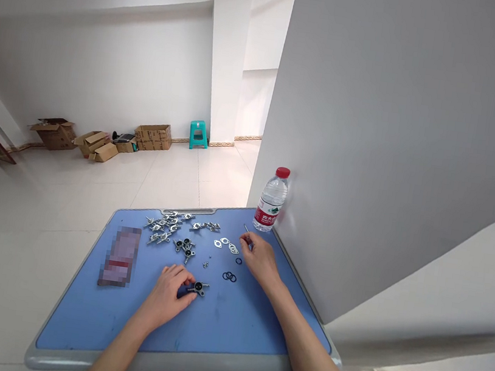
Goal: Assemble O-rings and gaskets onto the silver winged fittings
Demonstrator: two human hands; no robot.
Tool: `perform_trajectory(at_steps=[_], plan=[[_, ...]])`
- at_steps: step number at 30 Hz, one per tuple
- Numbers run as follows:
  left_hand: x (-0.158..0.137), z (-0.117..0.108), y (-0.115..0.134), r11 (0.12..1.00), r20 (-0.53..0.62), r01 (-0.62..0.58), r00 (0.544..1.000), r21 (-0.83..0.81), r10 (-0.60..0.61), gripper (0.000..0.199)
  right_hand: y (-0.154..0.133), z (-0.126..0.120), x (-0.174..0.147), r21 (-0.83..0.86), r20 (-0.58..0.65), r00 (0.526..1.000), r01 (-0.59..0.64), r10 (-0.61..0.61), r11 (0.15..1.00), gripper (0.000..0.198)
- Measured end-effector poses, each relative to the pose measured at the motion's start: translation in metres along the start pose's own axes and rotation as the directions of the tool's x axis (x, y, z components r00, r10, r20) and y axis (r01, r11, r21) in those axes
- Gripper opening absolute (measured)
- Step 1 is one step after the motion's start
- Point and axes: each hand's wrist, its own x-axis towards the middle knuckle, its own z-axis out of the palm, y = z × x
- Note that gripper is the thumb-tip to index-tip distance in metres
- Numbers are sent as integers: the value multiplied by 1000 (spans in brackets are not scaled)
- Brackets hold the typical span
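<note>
One metal fitting (198, 288) in the left hand (168, 292)

The fitting sits toward the near side of a blue table (117, 327), gripped between the left hand's thumb and fingers. Farther away, the right hand (259, 257) pinches a slim metal rod (246, 229), its tip poking out past the fingers. Near the right hand lie black rings (229, 276) and flat metal plates (233, 248); tiny metal pieces (205, 264) are scattered between the hands. Beyond the left hand sit dark-centred fittings (187, 253), then a looser spread of metal parts (168, 223). A pixelated purple item (121, 257) lies left of these. A red-capped bottle (271, 201) stands beside the wall (378, 105); cardboard boxes (153, 137) and a teal stool (198, 134) stand on the floor.
</note>
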Motion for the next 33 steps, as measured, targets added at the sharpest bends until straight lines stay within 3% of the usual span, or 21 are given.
perform_trajectory(at_steps=[11,17,33], plan=[[-5,-1,0,999,-1,-33,999,-1,33,12,10,-9,6,-190,76,990,-102,118,976,17],[-2,-2,1,999,6,-41,999,-7,41,13,7,-5,4,-235,157,982,-68,107,970,16],[0,0,-1,999,8,-39,999,1,39,19,-12,2,2,-323,211,972,-25,98,946,18]])
